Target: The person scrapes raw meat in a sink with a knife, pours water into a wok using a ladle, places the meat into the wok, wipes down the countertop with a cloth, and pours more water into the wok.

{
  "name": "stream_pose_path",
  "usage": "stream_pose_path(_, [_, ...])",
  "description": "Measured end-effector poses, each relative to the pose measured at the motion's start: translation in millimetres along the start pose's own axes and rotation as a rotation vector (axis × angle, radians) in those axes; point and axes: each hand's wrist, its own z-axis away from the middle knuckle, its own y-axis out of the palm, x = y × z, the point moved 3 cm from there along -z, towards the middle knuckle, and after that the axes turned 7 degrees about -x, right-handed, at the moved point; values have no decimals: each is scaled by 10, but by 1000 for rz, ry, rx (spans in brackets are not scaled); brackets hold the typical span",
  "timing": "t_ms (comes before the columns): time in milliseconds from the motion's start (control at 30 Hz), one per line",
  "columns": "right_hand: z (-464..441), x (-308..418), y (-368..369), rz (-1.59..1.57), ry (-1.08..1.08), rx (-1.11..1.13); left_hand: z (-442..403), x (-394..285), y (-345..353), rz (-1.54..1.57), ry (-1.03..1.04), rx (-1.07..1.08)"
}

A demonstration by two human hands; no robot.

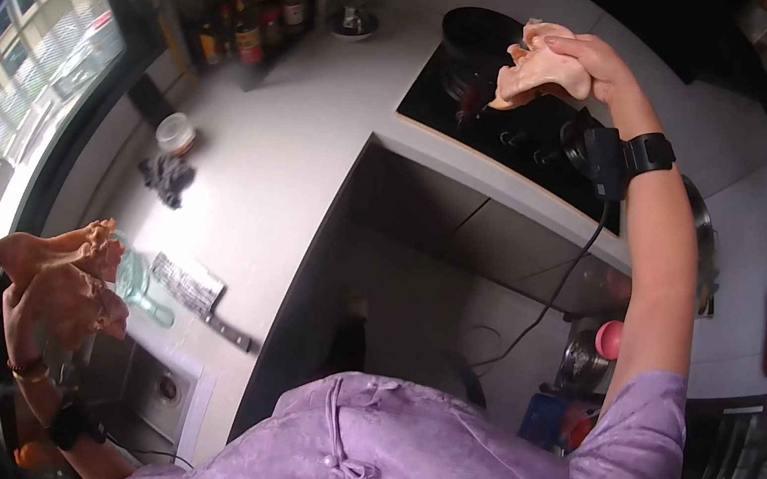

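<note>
My right hand is closed around a pale raw chicken piece, raised over the black stove near a dark wok. At the far left, my left hand grips raw chicken pieces with pink cut ends; the meat hides most of its fingers. Beside that meat, a cleaver with a dark handle lies on the white counter. Between the cleaver and the meat is a greenish, see-through object, partly hidden.
A metal sink sits below the cleaver. Along the window side are a small lidded container and a crumpled dark cloth. Sauce bottles fill a back corner rack. A black cable hangs from my right wrist.
</note>
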Motion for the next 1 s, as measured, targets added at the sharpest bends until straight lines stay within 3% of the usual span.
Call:
stream_pose_path(300, [-1739,-285,-819,113,100,-120,-1464,-492,1227,87,-29,58])
stream_pose_path(600, [-3435,-1326,-1016,502,40,55,-1926,-1043,2287,234,11,60])
stream_pose_path(700, [-3652,-1643,-1130,535,109,6,-1761,-1323,2551,196,-37,-33])
stream_pose_path(767, [-3680,-1884,-1249,383,180,37,-1709,-1334,2651,218,-63,-18])
stream_pose_path(900, [-3664,-2184,-1455,447,232,71,-1673,-1467,2937,152,-80,4])
stream_pose_path(967, [-3624,-2219,-1516,771,170,-9,-1669,-1520,3086,102,-128,-67])
stream_pose_path(1000, [-3657,-2257,-1528,765,174,-9,-1693,-1566,3148,96,-128,-64])
